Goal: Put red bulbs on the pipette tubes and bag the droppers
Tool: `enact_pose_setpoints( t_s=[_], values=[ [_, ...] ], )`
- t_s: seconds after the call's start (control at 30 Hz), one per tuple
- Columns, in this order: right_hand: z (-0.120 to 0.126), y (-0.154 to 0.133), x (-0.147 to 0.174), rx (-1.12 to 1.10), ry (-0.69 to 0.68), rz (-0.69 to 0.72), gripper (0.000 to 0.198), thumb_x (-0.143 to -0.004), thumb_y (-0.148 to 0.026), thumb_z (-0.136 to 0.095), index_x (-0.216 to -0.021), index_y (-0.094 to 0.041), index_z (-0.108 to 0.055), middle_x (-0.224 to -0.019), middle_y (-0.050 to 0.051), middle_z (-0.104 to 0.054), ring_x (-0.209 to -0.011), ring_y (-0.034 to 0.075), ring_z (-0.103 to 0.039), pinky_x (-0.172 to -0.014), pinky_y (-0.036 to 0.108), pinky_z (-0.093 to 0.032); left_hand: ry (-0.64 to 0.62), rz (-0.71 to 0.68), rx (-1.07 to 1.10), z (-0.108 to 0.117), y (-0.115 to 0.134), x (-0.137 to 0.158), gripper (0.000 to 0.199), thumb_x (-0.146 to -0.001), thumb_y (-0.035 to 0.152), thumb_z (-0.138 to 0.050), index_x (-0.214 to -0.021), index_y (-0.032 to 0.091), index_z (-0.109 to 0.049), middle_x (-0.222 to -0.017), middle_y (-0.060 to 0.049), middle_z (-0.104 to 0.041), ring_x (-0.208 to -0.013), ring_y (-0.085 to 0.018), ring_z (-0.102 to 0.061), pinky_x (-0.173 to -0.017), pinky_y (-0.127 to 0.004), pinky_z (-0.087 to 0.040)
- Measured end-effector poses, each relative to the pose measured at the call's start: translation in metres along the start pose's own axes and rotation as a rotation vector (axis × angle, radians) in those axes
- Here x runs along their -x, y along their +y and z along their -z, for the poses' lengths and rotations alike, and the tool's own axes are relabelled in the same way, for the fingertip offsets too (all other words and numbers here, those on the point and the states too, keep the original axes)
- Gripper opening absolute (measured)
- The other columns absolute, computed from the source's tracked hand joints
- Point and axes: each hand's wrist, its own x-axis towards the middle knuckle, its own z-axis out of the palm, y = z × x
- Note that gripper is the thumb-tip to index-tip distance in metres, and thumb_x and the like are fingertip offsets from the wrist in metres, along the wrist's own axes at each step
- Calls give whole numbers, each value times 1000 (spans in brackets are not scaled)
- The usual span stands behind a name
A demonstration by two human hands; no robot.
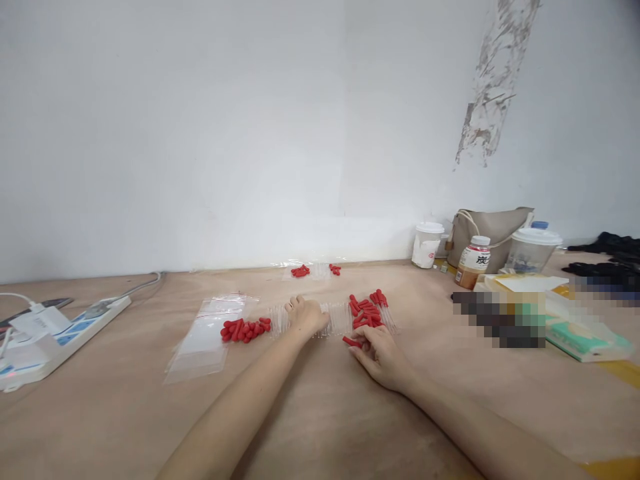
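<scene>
Palm down over a row of thin clear sticks (341, 319), my left hand (306, 315) has its fingers curled together; its fingertips, and anything in them, are hidden. My right hand (383, 357) pinches a small red tube-shaped piece (351, 342) between thumb and fingers, just in front of the row's right end. Close behind that hand lies a pile of similar red pieces (365, 310). Several red-ended sticks (381, 299) fan out at its right. Left of the row is a heap of red rounded pieces (243, 330).
Clear zip bags (203, 340) lie at left, near a white power strip (75, 333). A bagged set of red pieces (301, 271) lies by the wall. At right stand a paper cup (427, 247), a bottle (473, 263), a grey bag (493, 230), a lidded tub (533, 250) and a green packet (590, 340).
</scene>
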Motion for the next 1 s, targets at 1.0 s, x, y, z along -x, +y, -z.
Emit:
enact_pose_setpoints(
  t_s=[1.0],
  values=[
    [-31,-15,-30,-346,26,-125,18,-72,-25,-60,-89,-19,-58,-78,2,-63,-70,13,-57,-65,26,-46,239,-780,408,0,-98,67,19,-88,19,-41,-100,24,-55,-89,-1,-67,-78,-14,-60,-94,-42,-22]
  ],
)
